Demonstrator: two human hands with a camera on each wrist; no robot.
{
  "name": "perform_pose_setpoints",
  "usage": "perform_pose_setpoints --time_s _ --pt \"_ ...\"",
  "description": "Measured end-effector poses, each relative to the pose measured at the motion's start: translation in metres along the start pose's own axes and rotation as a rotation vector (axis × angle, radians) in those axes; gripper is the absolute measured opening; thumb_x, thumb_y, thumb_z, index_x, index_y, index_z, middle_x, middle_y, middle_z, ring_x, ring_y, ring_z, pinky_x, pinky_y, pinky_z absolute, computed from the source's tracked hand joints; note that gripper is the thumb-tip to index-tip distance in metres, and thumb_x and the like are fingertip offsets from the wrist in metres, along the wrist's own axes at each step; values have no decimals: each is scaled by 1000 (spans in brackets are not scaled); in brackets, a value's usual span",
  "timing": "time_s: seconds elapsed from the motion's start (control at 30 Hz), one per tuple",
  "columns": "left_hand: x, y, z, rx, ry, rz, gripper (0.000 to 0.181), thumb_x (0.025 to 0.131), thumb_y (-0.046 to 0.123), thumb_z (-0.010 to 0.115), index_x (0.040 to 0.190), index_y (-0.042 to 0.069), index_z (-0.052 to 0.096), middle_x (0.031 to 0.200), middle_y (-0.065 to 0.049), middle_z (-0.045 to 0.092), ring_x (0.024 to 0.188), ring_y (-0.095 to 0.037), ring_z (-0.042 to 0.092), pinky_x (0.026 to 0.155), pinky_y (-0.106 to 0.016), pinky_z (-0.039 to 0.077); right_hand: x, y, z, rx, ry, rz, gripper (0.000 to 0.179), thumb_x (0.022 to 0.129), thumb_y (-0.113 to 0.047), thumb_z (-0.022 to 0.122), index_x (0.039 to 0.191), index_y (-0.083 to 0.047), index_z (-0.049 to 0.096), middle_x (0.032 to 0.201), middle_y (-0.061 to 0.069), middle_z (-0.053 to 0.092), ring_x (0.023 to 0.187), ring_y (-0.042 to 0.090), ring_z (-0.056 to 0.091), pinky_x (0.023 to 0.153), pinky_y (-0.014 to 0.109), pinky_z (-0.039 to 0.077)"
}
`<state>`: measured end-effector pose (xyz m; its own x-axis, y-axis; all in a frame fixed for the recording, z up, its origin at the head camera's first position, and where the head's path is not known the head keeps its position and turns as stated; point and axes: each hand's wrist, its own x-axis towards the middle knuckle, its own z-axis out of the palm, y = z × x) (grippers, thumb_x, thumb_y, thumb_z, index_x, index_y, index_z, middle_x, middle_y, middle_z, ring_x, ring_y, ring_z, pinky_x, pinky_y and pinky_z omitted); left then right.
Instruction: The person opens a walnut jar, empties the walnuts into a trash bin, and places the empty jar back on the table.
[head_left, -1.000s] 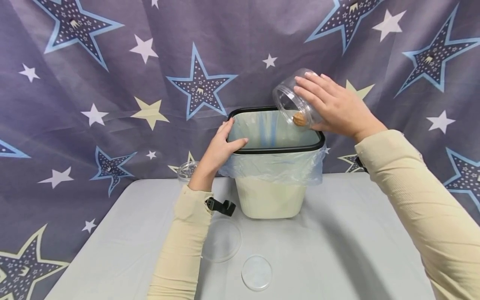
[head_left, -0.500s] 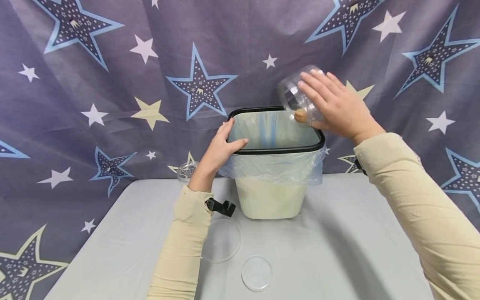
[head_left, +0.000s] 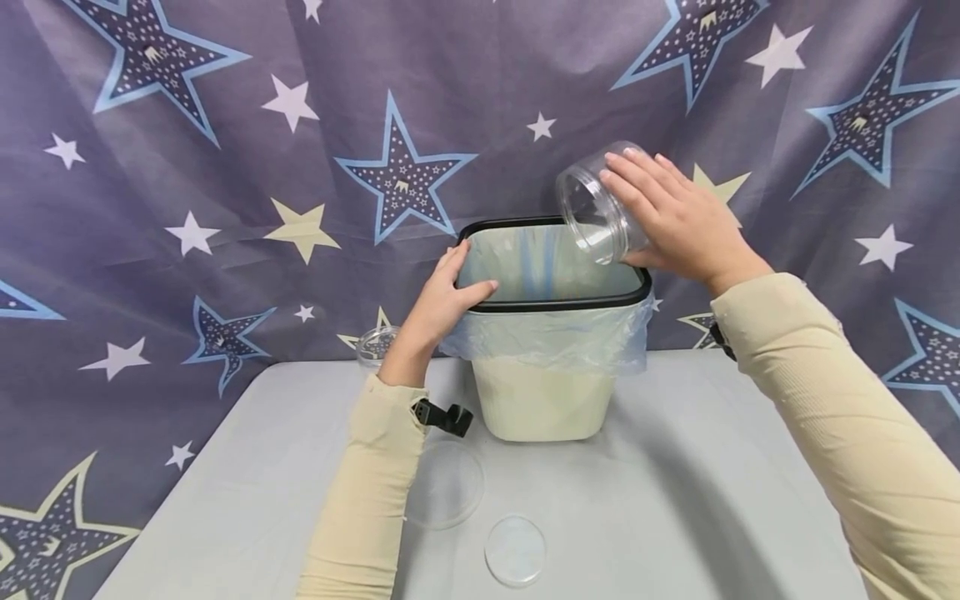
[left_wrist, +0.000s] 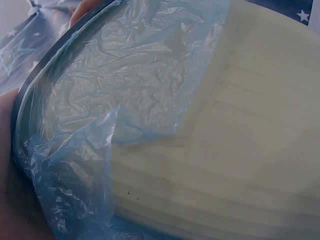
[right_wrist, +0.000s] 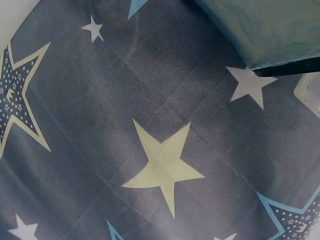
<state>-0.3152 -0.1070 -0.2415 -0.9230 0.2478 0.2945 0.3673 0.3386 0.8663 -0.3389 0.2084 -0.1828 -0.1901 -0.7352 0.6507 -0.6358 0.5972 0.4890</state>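
Observation:
A cream trash can (head_left: 543,404) with a black rim and a pale blue plastic liner (head_left: 555,337) stands on the table. My left hand (head_left: 433,307) grips its rim at the left corner, thumb over the front edge. In the left wrist view the crinkled liner (left_wrist: 135,65) hangs over the can's outer wall (left_wrist: 250,125). Above the can's right side, my right hand (head_left: 686,218) holds a clear plastic jar (head_left: 619,229). The jar is tipped, its mouth facing down and left over the can, and nothing shows inside it. The can's bottom is hidden.
Two clear round lids, a larger one (head_left: 446,487) and a smaller one (head_left: 515,550), lie on the table in front of the can. Another clear container (head_left: 371,350) stands behind my left forearm. A star-patterned curtain (head_left: 487,100) hangs close behind the table.
The walnut seen inside the tipped jar's mouth before is now out of it and out of sight. The jar has shifted slightly right. My left hand stays on the rim.

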Motion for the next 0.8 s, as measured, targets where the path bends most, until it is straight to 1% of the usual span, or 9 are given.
perform_pose_setpoints --time_s 0.27,0.33,0.43,0.47,0.53,0.63,0.67,0.73,0.8 --pt "1 -1 0 10 5 3 80 88 27 61 152 16 14 159 -8 1 144 -15 -3 116 -41 8 -1 2 0 -25 51 -6 109 50 -26 90 140 4 34 143 23 37 135 37 32 109 49 27" --pt "1 -1 0 8 6 2 80 88 27 61 152 16 14 159 -8 0 144 -15 -3 116 -41 8 -1 3 -1 -32 54 16 109 52 -27 90 139 4 34 143 24 37 135 38 31 110 48 26" --pt "0 -1 0 6 7 4 80 88 26 62 152 15 14 159 -8 0 144 -15 -4 116 -41 8 -2 3 -3 -45 78 82 108 54 -27 89 139 4 33 144 24 36 136 37 30 112 48 23" --pt "0 -1 0 5 8 5 80 88 26 62 152 14 14 159 -8 0 144 -15 -4 116 -41 8 -2 3 -4 -50 80 93 108 54 -28 90 139 4 32 144 24 36 136 37 30 113 47 22" --pt "0 -2 0 3 8 6 80 88 25 62 152 14 14 159 -8 0 144 -15 -4 116 -41 8 -1 3 -5 -50 76 73 109 54 -30 90 139 4 32 144 24 36 135 38 30 112 48 23" --pt "0 -2 0 0 11 6 80 88 25 61 152 14 14 159 -9 0 144 -15 -4 116 -41 8 0 2 -5 -30 57 6 110 52 -30 90 139 5 33 144 24 36 135 38 31 111 48 25" --pt "-1 -1 0 0 12 5 80 88 25 61 152 14 14 159 -9 0 144 -15 -4 116 -41 8 -1 2 -5 -23 57 -2 110 52 -30 90 139 5 33 144 24 36 134 39 31 111 48 25" --pt "-1 -1 0 4 10 3 80 88 26 61 152 15 14 159 -9 0 144 -15 -4 116 -42 8 -4 2 -6 -4 88 38 110 50 -27 91 139 4 34 144 24 36 135 37 31 112 47 25" --pt "0 -2 0 10 8 5 80 88 26 61 152 15 14 159 -9 0 144 -15 -4 116 -42 8 -10 2 -7 14 154 125 109 48 -24 91 138 2 34 144 23 37 135 36 32 113 45 24"
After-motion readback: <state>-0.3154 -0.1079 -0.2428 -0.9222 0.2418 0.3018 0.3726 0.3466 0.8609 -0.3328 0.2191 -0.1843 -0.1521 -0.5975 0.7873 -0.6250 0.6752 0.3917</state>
